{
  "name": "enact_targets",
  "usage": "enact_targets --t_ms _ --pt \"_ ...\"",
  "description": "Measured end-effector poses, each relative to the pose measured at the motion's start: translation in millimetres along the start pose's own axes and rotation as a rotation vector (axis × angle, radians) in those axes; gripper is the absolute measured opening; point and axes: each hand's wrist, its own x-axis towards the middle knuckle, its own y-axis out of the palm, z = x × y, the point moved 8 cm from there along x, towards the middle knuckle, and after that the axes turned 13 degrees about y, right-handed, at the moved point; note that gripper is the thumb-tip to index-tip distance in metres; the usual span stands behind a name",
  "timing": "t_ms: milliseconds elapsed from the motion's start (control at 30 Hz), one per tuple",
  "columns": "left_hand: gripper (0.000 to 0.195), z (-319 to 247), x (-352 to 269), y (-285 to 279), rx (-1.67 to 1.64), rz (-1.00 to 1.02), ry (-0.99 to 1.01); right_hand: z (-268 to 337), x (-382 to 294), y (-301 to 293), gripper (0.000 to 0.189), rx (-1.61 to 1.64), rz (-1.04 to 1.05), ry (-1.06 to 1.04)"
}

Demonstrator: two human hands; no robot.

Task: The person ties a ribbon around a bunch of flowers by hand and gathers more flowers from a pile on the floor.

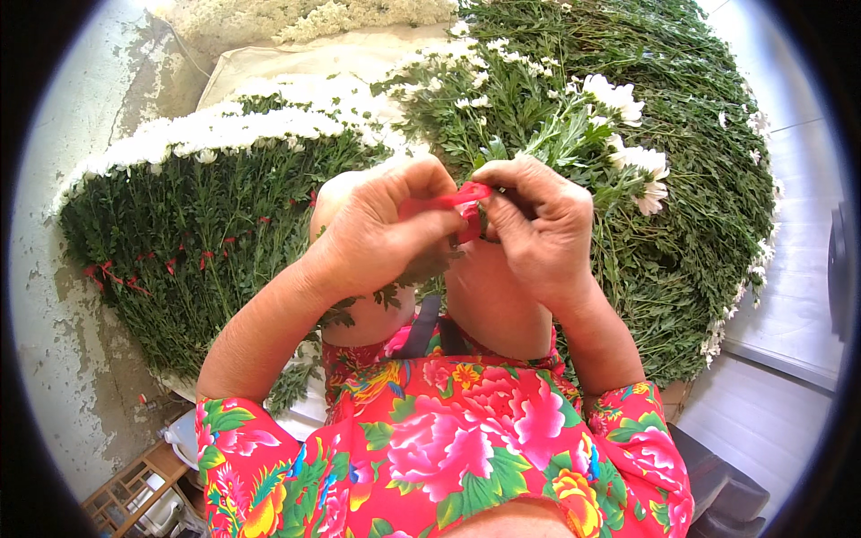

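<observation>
My left hand and my right hand meet above my knees. Both pinch a red plastic ribbon between thumb and fingers, and a loop of it shows in the gap. A small bunch of white chrysanthemums lies across my knees, blooms to the right, some of its leaves showing below my left hand. Behind my fingers the stems are hidden, so I cannot tell how far the ribbon goes around them.
Bundled white chrysanthemums, several with red ties, lean in a row at the left by a peeling wall. A large heap of leafy flower stems fills the right. Pale dried-looking flowers lie at the back. A wooden rack stands lower left.
</observation>
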Motion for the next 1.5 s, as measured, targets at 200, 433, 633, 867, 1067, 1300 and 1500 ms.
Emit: enact_targets --t_ms 200,433,633,867,1067,1300,1500 --pt "0.008 12 -7 -16 -0.260 -0.101 -0.275 17 -7 12 0.017 -0.126 0.236 -0.260" --pt "0.020 -37 -2 -5 0.755 0.030 0.466 17 6 4 0.019 -0.211 0.182 -0.056" --pt "0.020 -64 -14 26 1.129 0.071 0.998 21 24 24 0.024 -0.300 0.360 -0.036" --pt "0.022 -56 -12 12 1.051 -0.119 0.880 6 31 25 0.020 -0.120 0.403 0.117" --pt "0.021 -51 -20 9 1.164 -0.064 0.858 9 27 27 0.021 -0.142 0.404 0.123" --pt "0.019 -51 -10 8 0.990 -0.099 0.833 0 28 25 0.019 -0.055 0.450 0.150" --pt "0.015 -46 -10 7 1.152 -0.025 0.668 14 25 21 0.010 -0.294 0.227 -0.061"
